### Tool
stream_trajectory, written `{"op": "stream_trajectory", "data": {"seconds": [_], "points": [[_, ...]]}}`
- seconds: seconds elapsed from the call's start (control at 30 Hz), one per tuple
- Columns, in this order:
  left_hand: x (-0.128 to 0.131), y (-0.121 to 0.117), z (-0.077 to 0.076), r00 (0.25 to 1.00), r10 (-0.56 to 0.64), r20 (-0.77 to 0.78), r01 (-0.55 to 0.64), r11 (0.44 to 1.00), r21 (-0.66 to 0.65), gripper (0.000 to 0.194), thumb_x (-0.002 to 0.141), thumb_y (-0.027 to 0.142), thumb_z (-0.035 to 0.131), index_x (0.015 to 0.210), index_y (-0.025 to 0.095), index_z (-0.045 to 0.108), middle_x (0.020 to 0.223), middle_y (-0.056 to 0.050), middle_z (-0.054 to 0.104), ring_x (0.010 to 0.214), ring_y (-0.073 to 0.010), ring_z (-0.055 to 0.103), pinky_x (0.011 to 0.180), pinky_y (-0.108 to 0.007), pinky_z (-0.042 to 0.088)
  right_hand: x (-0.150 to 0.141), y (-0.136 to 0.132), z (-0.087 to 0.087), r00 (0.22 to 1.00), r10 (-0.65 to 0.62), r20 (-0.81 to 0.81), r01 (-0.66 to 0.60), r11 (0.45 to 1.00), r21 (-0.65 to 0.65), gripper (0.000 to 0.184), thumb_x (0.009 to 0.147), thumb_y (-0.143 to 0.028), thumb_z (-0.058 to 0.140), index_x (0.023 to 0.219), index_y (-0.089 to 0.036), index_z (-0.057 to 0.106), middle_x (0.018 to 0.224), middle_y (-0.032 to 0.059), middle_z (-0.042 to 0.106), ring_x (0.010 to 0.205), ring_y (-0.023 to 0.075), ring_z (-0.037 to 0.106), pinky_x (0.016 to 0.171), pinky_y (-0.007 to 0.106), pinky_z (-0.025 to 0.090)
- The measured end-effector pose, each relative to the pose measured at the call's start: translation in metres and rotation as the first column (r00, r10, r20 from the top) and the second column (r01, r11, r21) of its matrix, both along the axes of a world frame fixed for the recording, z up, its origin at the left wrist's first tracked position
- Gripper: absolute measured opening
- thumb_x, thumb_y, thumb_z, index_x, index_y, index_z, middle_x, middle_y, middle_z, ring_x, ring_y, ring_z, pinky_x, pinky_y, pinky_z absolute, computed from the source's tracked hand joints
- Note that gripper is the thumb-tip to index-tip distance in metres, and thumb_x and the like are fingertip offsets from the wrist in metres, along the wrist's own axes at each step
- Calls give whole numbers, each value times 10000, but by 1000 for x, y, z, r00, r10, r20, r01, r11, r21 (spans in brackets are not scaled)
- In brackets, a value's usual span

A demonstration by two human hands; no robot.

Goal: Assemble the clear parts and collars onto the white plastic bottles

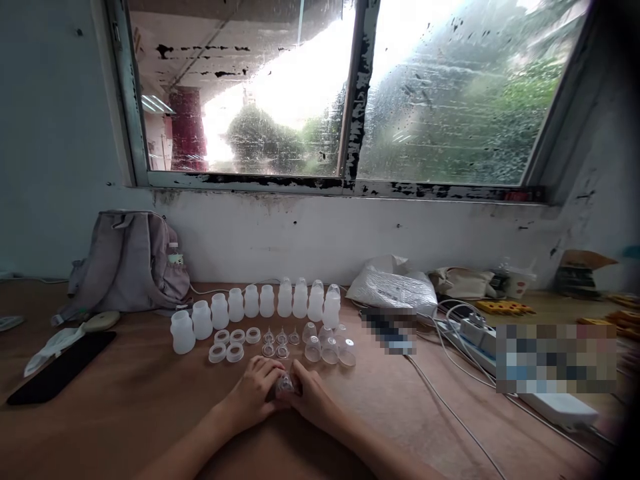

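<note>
Near the table's front edge, my left hand [254, 393] and my right hand [313, 393] are closed around a clear bottle teat [285, 383]. Its lower part is hidden by my fingers, so I cannot tell whether a ring is around it. Just beyond my hands lie several loose teats [282, 340], standing tip up. To their left are several white screw rings [235, 352]. On the right stand several clear dome caps [329, 351]. Behind these curves a row of frosted baby bottles [203, 321]; those at the left have open necks, while several capped bottles [316, 303] stand at the right end.
A grey backpack [125, 260] leans on the wall at the left, behind a black flat pad [63, 368]. At the right are a silvery plastic package [395, 290], a dark phone-like device [383, 328] with a cable, and a white power strip [557, 403] with trailing cords.
</note>
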State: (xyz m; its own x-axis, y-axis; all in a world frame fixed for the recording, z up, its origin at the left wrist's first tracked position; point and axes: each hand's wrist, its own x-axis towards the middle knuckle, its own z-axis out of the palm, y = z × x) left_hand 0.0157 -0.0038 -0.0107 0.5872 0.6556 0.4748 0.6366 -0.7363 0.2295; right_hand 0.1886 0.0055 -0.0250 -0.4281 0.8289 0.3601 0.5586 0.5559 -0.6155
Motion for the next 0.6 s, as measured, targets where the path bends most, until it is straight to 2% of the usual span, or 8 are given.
{"op": "stream_trajectory", "data": {"seconds": [0.1,0.33,0.5,0.6], "points": [[-4,1,2,1000,25,5,-26,1000,13,216,768,313,508,961,215,506,982,-28,548,931,-184,463,878,-337,327,1,1,-3,999,32,20,-33,998,57,173,737,-258,537,715,-201,375,578,-64,431,514,81,380,483,189,246],[-9,3,8,999,10,-38,-11,1000,-12,284,704,334,570,933,196,475,943,-34,531,894,-199,450,859,-351,328,4,3,-2,998,64,-10,-61,978,199,70,807,-241,468,782,-196,421,687,-19,520,601,104,472,553,195,339],[-14,7,10,998,22,-57,-23,1000,-17,186,714,340,560,758,190,460,845,-21,527,847,-191,454,827,-337,342,9,9,3,999,0,-42,12,963,270,58,825,-210,448,788,-190,488,748,14,548,651,120,512,589,208,388],[-17,7,12,998,4,-59,-5,1000,-13,188,719,336,559,793,190,465,881,-23,530,855,-188,459,815,-323,353,13,12,7,997,-48,-56,64,941,331,136,851,-181,387,830,-191,521,791,35,564,695,135,530,619,228,402]]}}
